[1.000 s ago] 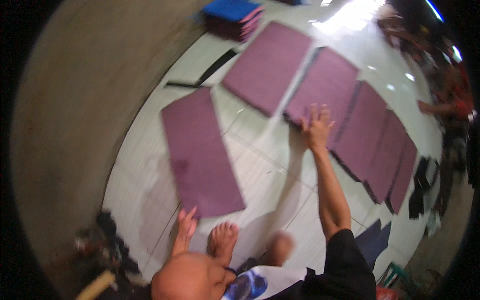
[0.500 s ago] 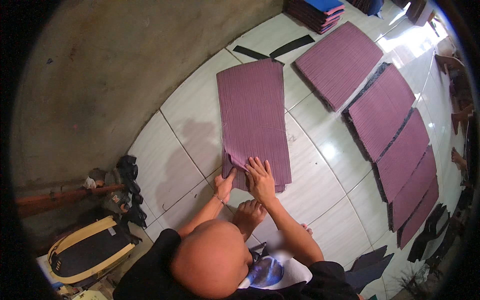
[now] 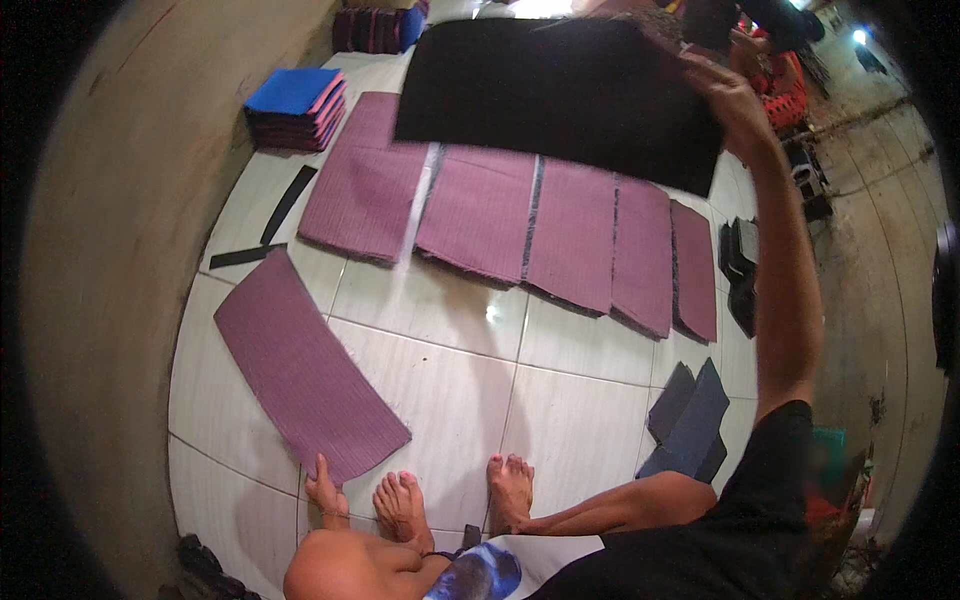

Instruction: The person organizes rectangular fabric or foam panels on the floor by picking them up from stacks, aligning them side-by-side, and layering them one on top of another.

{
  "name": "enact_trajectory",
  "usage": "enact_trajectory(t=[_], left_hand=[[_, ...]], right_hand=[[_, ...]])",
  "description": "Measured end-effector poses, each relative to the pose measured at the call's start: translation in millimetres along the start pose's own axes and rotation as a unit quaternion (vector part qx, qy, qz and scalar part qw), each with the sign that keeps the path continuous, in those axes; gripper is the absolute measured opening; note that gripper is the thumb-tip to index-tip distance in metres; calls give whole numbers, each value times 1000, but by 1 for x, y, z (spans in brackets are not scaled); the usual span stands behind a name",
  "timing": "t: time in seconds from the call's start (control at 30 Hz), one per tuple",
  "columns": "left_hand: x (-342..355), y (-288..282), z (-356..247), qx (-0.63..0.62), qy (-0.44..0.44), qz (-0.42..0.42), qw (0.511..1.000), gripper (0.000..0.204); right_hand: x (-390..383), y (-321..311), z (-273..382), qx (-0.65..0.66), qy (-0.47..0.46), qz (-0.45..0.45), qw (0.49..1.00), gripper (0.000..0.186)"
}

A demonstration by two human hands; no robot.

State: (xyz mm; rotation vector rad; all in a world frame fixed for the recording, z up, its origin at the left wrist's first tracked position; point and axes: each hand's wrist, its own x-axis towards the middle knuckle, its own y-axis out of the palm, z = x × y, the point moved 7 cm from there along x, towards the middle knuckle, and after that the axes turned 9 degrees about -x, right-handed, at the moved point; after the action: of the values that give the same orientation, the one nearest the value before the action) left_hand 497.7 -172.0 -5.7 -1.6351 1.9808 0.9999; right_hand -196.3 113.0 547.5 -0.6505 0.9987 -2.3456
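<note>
Black sheet [image 3: 550, 90], one: was grasped by the right hand [image 3: 735, 100], since gone from the purple mat [image 3: 310, 365], above the mat row [image 3: 480, 220]; purple mat: lay on tiles [image 3: 430, 390], left hand [image 3: 325, 488] still at its near end, grip unclear

Purple panels [image 3: 568, 240], six in number: five in one row and one set apart (layers within each cannot be counted). Black sheet [image 3: 555, 95], one. Narrow black strips [image 3: 288, 206], two. Blue-topped stack [image 3: 294, 92], one; dark bundle [image 3: 372, 31] behind it, one. Dark blue pieces [image 3: 706, 405], at least two, overlapping. Left hand [image 3: 326, 494], one; right hand [image 3: 738, 102], one; bare feet [image 3: 403, 510], two.
</note>
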Motion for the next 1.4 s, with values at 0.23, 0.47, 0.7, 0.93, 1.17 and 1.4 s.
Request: enact_trajectory(t=[0.23,0.47,0.7,0.93,1.17,1.4], left_hand=[[1,-7,-6,46,26,-22,998,54],[12,-22,-16,86,56,-54,993,55],[-19,7,-19,112,62,-61,990,57],[-4,-6,-15,93,45,-25,994,56],[-6,-4,-7,21,-17,-11,1000,49],[8,-39,-7,-14,-68,44,997,34]], right_hand=[[-95,-72,16,-220,-14,-154,963,32],[-202,166,-135,-254,-12,-76,964,35],[-264,301,-243,-249,207,59,944,58],[-236,300,-261,-322,246,62,912,66],[-205,300,-276,-325,212,109,915,67],[-209,295,-271,-318,199,113,920,67]])
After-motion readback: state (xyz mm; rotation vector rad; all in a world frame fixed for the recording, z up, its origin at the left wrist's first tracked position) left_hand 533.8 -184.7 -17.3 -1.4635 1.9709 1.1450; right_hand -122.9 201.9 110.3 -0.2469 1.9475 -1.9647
